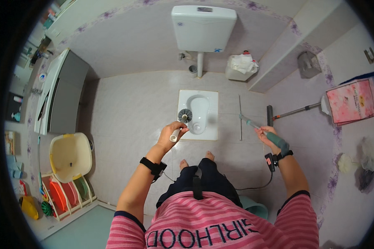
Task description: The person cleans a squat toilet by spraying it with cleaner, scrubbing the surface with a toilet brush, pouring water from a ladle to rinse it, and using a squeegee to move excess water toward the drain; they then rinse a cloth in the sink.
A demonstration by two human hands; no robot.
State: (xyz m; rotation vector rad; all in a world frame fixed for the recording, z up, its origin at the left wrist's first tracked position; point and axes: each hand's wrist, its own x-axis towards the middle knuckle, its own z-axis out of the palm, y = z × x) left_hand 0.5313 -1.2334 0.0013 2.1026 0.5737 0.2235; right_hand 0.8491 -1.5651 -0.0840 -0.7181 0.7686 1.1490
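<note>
My left hand is closed round the white handle of a toilet brush. Its round grey bristle head hangs over the left rim of the white squat toilet set in the floor. To the right, my right hand grips a squeegee by its teal handle. The squeegee's long thin blade points toward the left, between the toilet and the right wall; whether it touches the floor I cannot tell.
A white cistern hangs above a pipe on the far wall, with a bin of paper beside it. A broom leans at the right. Left stand a grey cabinet, a cream basin and a basin rack.
</note>
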